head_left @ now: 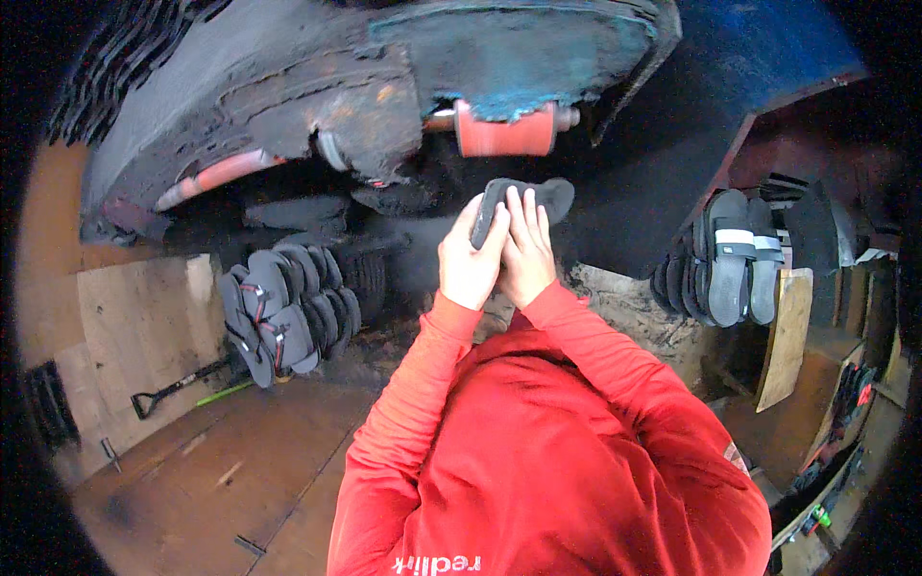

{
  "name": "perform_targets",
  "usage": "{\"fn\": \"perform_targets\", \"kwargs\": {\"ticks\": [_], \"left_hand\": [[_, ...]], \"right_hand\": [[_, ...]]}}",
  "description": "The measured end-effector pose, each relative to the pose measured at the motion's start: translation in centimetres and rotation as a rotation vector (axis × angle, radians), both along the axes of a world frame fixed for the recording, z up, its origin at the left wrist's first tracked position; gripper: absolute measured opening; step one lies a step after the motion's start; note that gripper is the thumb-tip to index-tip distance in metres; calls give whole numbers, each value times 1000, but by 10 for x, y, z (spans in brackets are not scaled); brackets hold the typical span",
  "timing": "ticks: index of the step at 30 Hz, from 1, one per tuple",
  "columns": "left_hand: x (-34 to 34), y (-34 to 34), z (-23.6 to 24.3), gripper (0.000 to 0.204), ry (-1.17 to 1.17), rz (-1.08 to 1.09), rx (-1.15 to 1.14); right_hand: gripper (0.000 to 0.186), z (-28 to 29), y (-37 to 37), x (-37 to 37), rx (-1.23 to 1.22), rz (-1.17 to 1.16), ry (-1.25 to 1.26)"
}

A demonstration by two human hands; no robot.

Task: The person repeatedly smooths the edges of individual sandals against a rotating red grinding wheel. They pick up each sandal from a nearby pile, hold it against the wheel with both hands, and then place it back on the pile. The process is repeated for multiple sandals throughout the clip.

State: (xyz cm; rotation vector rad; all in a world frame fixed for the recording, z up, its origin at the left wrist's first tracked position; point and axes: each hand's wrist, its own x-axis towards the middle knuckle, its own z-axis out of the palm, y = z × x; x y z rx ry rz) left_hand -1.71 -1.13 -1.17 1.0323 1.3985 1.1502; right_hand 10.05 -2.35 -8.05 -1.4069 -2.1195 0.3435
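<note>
Both my hands grip a dark grey sandal sole (pixel 555 197) in the middle of the head view. My left hand (pixel 469 250) is closed on its left end, and my right hand (pixel 526 245) presses on it with long, close-set fingers. Just above the sole is a red cylindrical roller (pixel 504 130) on a shaft, blurred, below a sooty machine housing (pixel 519 53) with teal patches. The sole and roller appear apart. A second pinkish roller (pixel 216 178) sits farther left under the housing.
A stack of grey sandals (pixel 288 312) stands at left, another (pixel 730 259) at right beside a wooden board (pixel 778 346). A dark blue metal panel (pixel 768 58) flanks the right. A long-handled tool (pixel 154 401) lies by a plywood panel (pixel 130 326) at lower left.
</note>
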Motion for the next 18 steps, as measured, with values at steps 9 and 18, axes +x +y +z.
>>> {"fn": "perform_targets", "kwargs": {"ticks": [9, 18], "left_hand": [[6, 55, 34, 38, 648, -85, 103], [11, 45, 40, 39, 542, -54, -45]], "right_hand": [[94, 13, 21, -6, -140, 62, 327], [84, 16, 29, 10, -130, 149, 282]]}}
